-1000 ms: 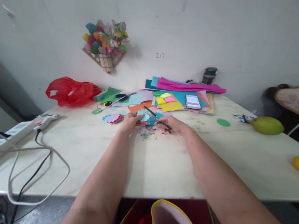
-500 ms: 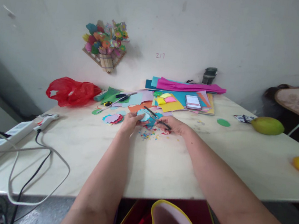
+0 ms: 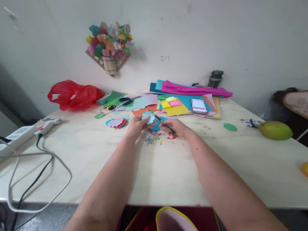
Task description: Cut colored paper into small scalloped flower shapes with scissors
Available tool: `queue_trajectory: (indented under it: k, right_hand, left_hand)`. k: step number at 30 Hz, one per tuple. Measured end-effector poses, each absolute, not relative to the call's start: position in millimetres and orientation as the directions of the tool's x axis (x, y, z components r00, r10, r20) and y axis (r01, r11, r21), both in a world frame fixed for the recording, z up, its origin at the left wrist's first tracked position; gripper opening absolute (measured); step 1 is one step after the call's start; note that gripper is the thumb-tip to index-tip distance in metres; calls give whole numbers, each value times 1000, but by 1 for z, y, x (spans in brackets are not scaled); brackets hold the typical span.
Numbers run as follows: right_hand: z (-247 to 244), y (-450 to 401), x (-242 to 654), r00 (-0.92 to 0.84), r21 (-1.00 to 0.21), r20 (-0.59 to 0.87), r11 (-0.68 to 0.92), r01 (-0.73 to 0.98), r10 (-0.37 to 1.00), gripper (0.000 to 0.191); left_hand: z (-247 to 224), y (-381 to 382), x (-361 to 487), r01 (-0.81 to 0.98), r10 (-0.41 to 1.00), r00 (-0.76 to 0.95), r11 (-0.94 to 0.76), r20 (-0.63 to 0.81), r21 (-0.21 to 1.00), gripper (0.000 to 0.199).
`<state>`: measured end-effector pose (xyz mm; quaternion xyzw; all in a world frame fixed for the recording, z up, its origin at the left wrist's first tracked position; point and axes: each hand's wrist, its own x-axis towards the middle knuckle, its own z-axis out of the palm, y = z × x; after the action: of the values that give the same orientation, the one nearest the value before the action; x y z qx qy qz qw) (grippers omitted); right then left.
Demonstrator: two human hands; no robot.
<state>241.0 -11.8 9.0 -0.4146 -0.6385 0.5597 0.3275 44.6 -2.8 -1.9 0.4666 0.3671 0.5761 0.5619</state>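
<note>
My left hand (image 3: 137,126) pinches a light blue paper piece with a scalloped edge (image 3: 149,118), held up over the table. My right hand (image 3: 177,128) is closed round the handles of dark scissors (image 3: 160,121). Their blades point left and reach the edge of the light blue piece. Under and behind the hands lies a darker blue paper (image 3: 156,126). Small coloured paper scraps (image 3: 153,139) are scattered on the table just below. Left of my left hand rests a pile of scalloped paper shapes (image 3: 116,122), lilac, blue and red.
Coloured paper sheets (image 3: 183,110) and a rolled magenta sheet (image 3: 194,90) lie at the back. At left are a red plastic bag (image 3: 75,96), second scissors (image 3: 126,99) and a power strip (image 3: 12,141) with cables. A green paper circle (image 3: 230,127) and a mango (image 3: 276,130) lie at right.
The scissor blades have closed together at the light blue paper's edge. My left hand and the paper have shifted very slightly; the things on the table stay put.
</note>
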Motion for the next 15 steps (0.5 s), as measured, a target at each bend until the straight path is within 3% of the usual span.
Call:
queue_trajectory:
  k: [8, 15]
  right_hand:
    - [9, -14, 235, -373, -990, -48, 6, 142, 927, 28]
    - [-1, -8, 234, -416, -999, -14, 2, 39, 909, 32]
  left_hand:
    - [-1, -5, 54, -321, 994, -49, -104, 94, 941, 33]
    - [-2, -6, 62, -356, 981, -157, -163, 112, 920, 34]
